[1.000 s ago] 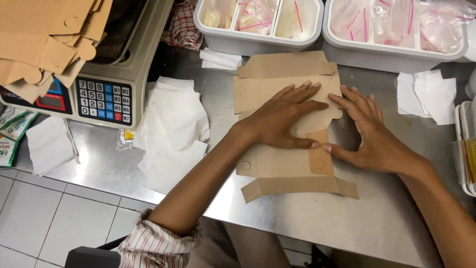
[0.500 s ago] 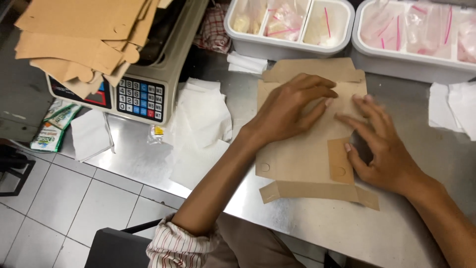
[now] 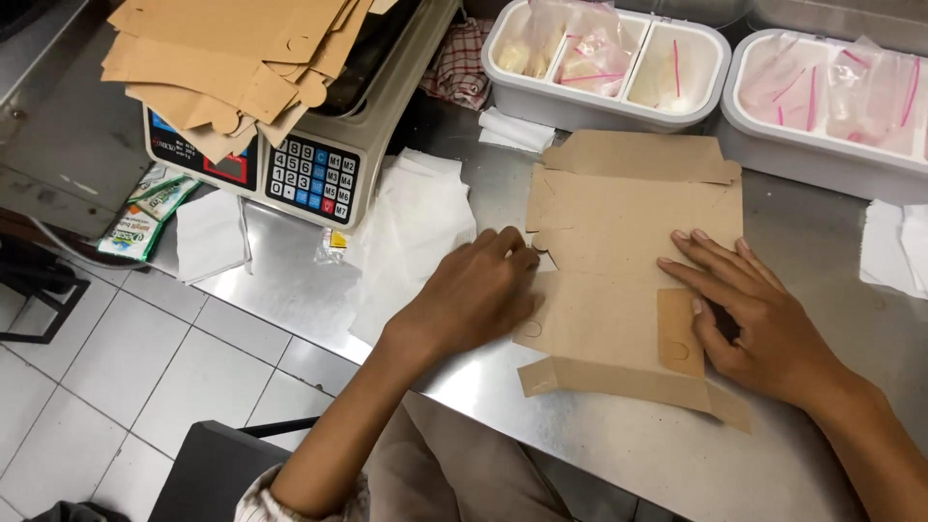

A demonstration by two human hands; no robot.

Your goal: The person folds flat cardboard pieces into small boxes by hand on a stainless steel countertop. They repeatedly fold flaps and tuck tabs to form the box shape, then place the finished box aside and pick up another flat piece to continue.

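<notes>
We find bare counter (image 3: 831,242) right of the flat cardboard box (image 3: 633,242); white tubs (image 3: 599,101) wall the far edge; the scale (image 3: 319,164) (stacked with cardboard) and tissue sheets (image 3: 416,232) crowd the left side.

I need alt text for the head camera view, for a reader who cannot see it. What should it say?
Two bare hands press a flat, unfolded brown cardboard box blank onto a steel counter: the left hand at its left edge, the right hand on its right side. Behind stand a scale stacked with more blanks and white tubs of plastic bags.
</notes>
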